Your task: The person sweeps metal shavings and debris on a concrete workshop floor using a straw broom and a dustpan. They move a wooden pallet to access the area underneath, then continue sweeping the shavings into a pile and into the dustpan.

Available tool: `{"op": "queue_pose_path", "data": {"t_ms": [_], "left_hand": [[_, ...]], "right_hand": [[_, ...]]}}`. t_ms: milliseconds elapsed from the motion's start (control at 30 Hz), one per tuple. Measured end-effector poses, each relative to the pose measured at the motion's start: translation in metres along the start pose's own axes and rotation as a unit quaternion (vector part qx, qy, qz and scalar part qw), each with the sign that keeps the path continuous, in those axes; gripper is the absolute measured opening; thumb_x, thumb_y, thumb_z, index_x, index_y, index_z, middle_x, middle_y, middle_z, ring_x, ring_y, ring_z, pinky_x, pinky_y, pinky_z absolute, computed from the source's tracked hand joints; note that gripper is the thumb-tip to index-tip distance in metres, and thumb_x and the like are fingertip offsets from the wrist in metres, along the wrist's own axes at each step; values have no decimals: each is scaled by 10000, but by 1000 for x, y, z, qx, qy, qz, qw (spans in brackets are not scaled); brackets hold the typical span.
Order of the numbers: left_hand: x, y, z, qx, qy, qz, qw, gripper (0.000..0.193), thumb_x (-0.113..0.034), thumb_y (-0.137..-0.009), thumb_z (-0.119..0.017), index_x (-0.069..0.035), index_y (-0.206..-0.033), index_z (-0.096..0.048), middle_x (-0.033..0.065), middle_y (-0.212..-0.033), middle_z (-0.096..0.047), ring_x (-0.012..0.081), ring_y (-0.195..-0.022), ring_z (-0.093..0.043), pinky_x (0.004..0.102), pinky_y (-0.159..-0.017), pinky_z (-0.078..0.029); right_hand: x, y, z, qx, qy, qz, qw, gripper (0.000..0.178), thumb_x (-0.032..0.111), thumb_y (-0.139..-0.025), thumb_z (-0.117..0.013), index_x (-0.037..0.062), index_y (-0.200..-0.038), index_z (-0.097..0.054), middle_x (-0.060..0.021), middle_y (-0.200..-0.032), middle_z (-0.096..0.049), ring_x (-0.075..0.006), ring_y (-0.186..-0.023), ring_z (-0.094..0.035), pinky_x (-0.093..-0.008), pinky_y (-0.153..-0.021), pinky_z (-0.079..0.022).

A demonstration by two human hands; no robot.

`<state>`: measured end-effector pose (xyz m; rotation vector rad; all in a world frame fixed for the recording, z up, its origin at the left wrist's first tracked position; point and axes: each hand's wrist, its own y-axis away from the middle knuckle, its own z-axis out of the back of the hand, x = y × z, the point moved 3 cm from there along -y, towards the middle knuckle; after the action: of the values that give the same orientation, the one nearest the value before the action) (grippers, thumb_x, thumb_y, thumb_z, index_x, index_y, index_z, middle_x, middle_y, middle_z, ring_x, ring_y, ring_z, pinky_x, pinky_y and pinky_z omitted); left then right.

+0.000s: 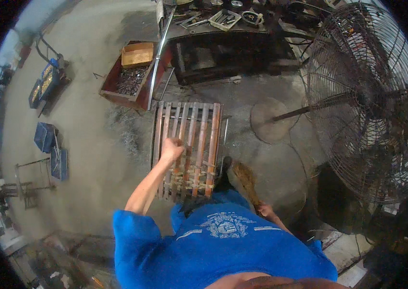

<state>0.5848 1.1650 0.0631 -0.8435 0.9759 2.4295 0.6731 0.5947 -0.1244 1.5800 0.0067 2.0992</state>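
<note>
Below me is a slatted rack [193, 130] of long reddish-brown bars, with several short pale pieces lying across the bars at its near end. My left hand [173, 148] is closed in a fist over the rack's middle. Whatever its fingers might hold is hidden, and I cannot tell whether it touches the bars. At my right side, my right hand [265, 210] is closed on the narrow end of a long brown brush-like thing [245, 180]. That thing widens away from the hand, beside a dark shoe tip [227, 163].
A large wire-caged fan [365, 98] stands at right, near a round base plate [273, 120]. Beyond the rack are a red bin [124, 98] of small metal parts, a leaning metal pole [157, 62] and a tool-strewn bench [199, 30]. Blue crates [45, 137] sit on the left.
</note>
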Motion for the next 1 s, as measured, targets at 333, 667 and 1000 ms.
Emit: {"op": "queue_pose_path", "data": {"t_ms": [333,667,1000], "left_hand": [[-75,42,22,-15,-108,-114,988,314,-117,-607,-595,-37,-908,-631,180,-853,-609,306,-818,-584,361,-750,-464],[-70,81,42,-34,-169,-28,985,275,-161,-568,-638,-71,-828,-655,141,-760,-619,273,-708,-595,374,-645,-475],[-68,124,23,-60,-226,20,972,246,-213,-600,-642,-162,-840,-652,67,-768,-626,248,-745,-592,364,-653,-470]], "right_hand": [[35,-7,1,-26,-141,-359,922,72,113,-712,-529,56,-696,-569,-103,-765,-578,-235,-698,-534,-355,-562,-415],[4,-83,140,73,-20,-343,936,80,122,-719,-528,57,-706,-572,-108,-761,-577,-240,-694,-535,-357,-563,-417],[-13,-229,255,109,149,-299,936,89,130,-726,-526,57,-716,-576,-113,-758,-575,-245,-689,-536,-359,-563,-420]]}}
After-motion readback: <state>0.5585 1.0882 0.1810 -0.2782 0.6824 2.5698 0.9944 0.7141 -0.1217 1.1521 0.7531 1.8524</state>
